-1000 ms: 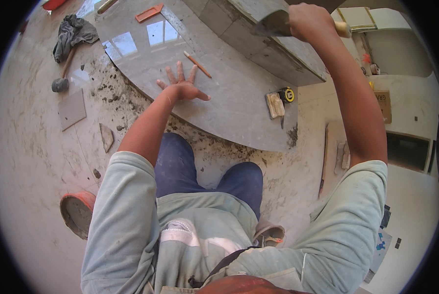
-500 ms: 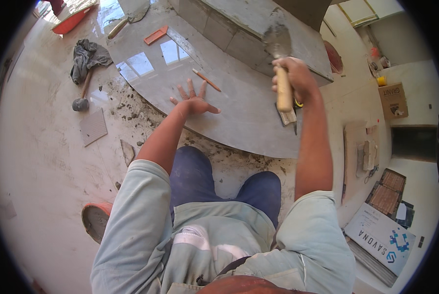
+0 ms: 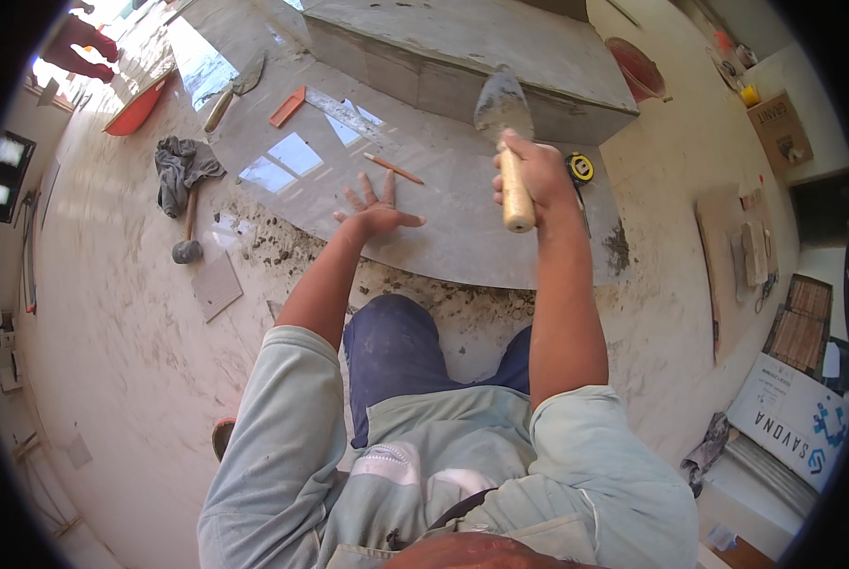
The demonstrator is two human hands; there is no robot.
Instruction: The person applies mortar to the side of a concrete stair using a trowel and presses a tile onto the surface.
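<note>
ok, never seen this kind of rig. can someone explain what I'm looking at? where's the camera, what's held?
No machine here: these are a person's two bare hands. The view comes from the left of two head-worn fisheye cameras looking down, so straight edges bend toward the rim.

The left hand is spread, palm down, on a shiny grey slab with a curved near edge. The right hand grips a trowel by its pale handle, blade pointing away from the person.

Also on the slab are a pencil and a yellow-and-black tape measure. A mallet lies on the floor to the left.
</note>
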